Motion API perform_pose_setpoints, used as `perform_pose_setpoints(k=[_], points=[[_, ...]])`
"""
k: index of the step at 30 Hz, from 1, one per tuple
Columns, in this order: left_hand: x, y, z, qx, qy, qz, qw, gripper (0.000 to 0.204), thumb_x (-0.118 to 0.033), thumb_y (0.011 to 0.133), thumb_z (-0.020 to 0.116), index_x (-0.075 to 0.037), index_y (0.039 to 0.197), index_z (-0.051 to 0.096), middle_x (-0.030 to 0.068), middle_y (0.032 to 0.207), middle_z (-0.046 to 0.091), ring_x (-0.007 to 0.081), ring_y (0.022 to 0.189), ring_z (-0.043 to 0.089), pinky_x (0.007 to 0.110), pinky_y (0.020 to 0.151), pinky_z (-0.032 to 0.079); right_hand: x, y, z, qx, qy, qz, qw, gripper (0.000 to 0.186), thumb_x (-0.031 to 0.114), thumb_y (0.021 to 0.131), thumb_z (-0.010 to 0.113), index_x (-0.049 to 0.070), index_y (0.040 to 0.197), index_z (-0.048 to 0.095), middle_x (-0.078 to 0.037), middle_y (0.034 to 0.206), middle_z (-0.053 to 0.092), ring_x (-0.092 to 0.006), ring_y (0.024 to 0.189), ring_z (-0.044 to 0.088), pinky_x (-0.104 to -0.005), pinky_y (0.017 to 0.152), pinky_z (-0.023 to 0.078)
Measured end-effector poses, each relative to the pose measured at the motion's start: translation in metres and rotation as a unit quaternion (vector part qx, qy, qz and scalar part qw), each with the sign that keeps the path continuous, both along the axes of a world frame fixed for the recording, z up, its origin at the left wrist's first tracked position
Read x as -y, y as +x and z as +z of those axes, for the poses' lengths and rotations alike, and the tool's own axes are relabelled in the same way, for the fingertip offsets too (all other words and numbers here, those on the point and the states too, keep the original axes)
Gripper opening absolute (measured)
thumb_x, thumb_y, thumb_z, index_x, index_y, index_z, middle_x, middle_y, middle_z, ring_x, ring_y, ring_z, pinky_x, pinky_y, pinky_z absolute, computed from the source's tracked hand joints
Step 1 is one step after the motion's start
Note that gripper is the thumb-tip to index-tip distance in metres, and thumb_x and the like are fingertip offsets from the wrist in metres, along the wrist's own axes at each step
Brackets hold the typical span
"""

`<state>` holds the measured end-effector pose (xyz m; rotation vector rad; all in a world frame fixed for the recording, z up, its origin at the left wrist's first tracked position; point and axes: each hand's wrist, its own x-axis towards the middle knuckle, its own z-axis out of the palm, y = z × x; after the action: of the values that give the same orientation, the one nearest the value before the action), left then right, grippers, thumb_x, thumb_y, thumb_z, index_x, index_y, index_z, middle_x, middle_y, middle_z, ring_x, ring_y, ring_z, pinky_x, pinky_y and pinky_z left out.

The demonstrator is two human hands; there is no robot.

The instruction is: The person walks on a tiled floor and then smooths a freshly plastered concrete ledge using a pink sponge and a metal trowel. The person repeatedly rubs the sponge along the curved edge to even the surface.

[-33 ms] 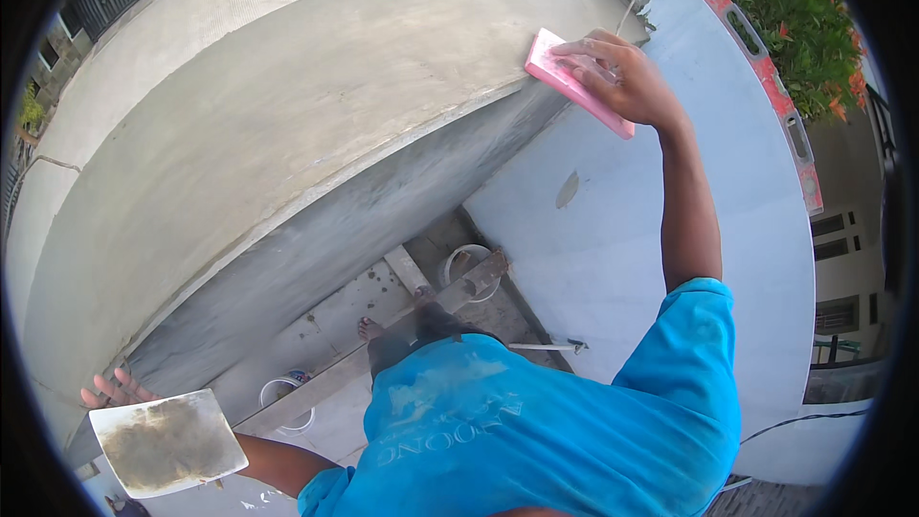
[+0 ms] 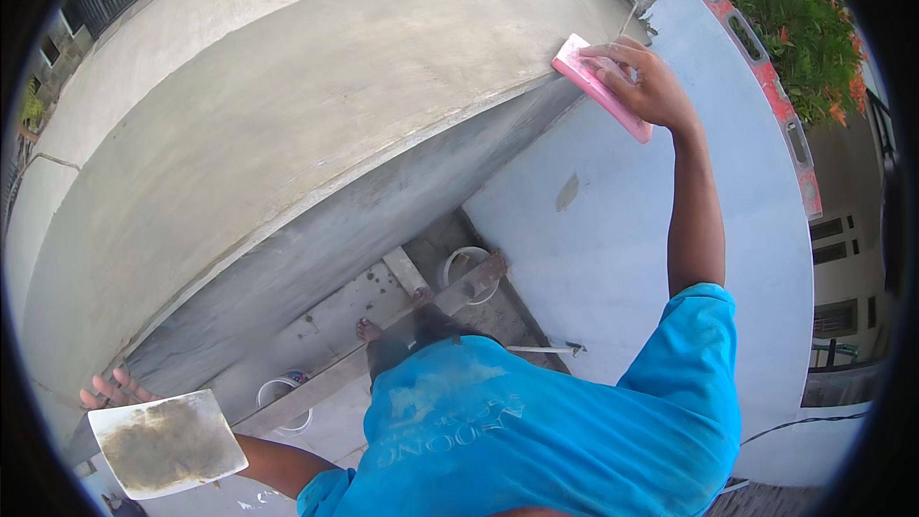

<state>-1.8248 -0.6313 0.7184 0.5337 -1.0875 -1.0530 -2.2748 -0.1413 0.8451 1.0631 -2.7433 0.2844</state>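
Observation:
My right hand (image 2: 646, 81) is closed on a pink plastering float (image 2: 617, 107) with a pale, smeared face. The float lies at the edge of the plastered wall top (image 2: 354, 67), near its right end by the pale blue wall (image 2: 661, 239). At lower left my left hand (image 2: 120, 389) has its fingers stretched out and apart at the wall's near edge. A white square board (image 2: 170, 444) smeared with grey mortar covers its palm and wrist. How the board is held there is hidden.
A wooden plank (image 2: 316, 385) runs under my feet. Below are a white bucket (image 2: 466, 268) and another bucket (image 2: 284, 404). A red spirit level (image 2: 756, 57) lies along the blue wall's top, beside a flowering bush (image 2: 804, 29).
My right hand has slid the pink float a little to the right along the wall edge. The left hand and white board stay almost still.

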Motion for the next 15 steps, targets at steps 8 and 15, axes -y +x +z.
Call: perform_pose_setpoints(k=[8, 15], points=[[-0.012, -0.015, 0.005, -0.027, -0.016, 0.058, 0.998, 0.073, -0.044, 0.106, 0.049, 0.005, 0.156, 0.031, 0.0253, 0.165, 0.026, 0.0427, 0.153, 0.03, 0.059, 0.129, 0.021, 0.091, -0.121, 0.004, -0.103, -0.044, -0.041, 0.993, 0.033, 0.024, 0.092, 0.059, 0.014, 0.118, 0.077, -0.023, 0.106, 0.075, -0.0395, 0.098, 0.072, -0.0468, 0.087, 0.057], [0.006, -0.014, -0.007, 0.08, -0.09, 0.106, 0.987, 0.072, -0.043, 0.106, 0.048, 0.006, 0.156, 0.031, 0.0248, 0.164, 0.028, 0.0412, 0.153, 0.03, 0.058, 0.129, 0.021, 0.102, -0.167, -0.018, -0.002, -0.02, -0.11, 0.994, 0.036, 0.026, 0.093, 0.061, 0.015, 0.124, 0.074, -0.013, 0.088, 0.069, -0.0228, 0.077, 0.065, -0.0369, 0.073, 0.053]])
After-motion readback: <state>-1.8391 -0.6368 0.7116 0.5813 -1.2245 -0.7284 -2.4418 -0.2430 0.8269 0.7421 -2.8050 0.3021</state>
